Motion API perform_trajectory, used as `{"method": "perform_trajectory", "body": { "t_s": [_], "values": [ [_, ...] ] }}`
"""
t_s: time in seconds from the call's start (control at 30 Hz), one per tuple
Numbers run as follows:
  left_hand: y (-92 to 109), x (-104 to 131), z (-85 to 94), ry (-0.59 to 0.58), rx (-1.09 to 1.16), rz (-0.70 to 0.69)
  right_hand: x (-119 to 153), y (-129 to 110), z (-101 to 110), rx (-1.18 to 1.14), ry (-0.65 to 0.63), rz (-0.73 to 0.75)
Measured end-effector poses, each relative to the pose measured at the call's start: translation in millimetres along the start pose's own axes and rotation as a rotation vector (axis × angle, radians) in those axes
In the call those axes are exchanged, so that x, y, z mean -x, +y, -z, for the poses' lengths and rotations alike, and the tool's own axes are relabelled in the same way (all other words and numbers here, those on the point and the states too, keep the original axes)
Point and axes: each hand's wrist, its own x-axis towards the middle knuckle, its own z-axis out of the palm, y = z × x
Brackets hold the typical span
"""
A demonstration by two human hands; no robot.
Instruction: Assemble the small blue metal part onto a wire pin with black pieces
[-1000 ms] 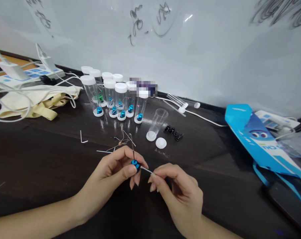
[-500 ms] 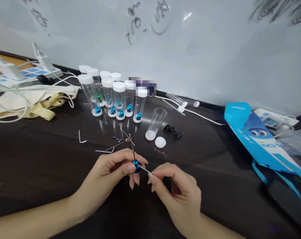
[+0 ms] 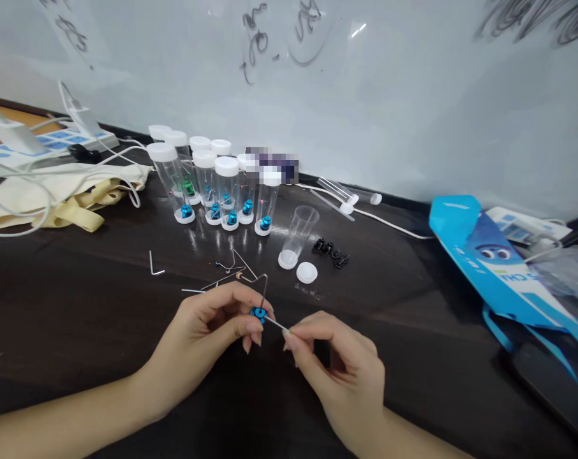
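Note:
Between thumb and fingers, my left hand (image 3: 217, 328) pinches a small blue metal knob (image 3: 259, 313). From its top rises a bent wire (image 3: 265, 290) with a hooked end. My right hand (image 3: 339, 373) grips a thin silver hex key (image 3: 276, 324) in its fingertips; the far tip meets the side of the blue knob. Whether that tip sits inside a hole is too small to tell. Just beyond the left hand lie loose bent wires (image 3: 245, 264), and another L-shaped hex key (image 3: 155, 264) rests farther left.
Several capped clear tubes (image 3: 228, 191) holding blue or green parts stand at the back. An uncapped tube (image 3: 301, 233), a white cap (image 3: 307, 273) and black coiled pieces (image 3: 331, 250) are right of them. A cloth bag (image 3: 69, 197) lies left, a blue package (image 3: 485, 255) right.
The blue knob has turned and tilted in my left hand, so its wire's bent end now shows pointing left. My right hand stays nearly in place with the hex key.

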Motion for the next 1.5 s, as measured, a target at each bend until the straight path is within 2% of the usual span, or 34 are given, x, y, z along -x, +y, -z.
{"method": "perform_trajectory", "body": {
  "t_s": [0.23,0.53,0.73,0.9,1.0,1.2,1.33,1.5],
  "values": [
    [-0.4,1.4,1.8,-0.015,-0.186,-0.091,0.1,0.2,0.7,0.010,-0.022,-0.051],
    [1.1,2.5,5.5,-0.104,-0.509,-0.267,1.4,2.3,-3.5,-0.218,-0.104,-0.322],
    [6.3,-1.9,4.7,-0.139,-0.627,-0.293,-1.8,4.8,-3.4,-0.273,-0.152,-0.465],
    [7.8,-1.7,2.9,-0.181,-0.624,-0.261,-1.3,6.8,-5.0,-0.326,-0.185,-0.519],
    [8.8,-2.1,4.1,-0.144,-0.609,-0.226,-2.1,6.8,-4.2,-0.319,-0.175,-0.457],
    [7.8,-8.9,11.9,-0.026,-0.494,-0.102,-7.1,4.7,-0.3,-0.120,-0.042,-0.162],
    [4.7,-9.2,13.2,-0.040,-0.455,-0.059,-7.3,4.7,-1.0,-0.042,-0.015,-0.092],
    [2.5,-7.1,12.2,-0.052,-0.480,-0.072,-4.4,5.8,-1.3,-0.059,-0.040,-0.054]
  ]
}}
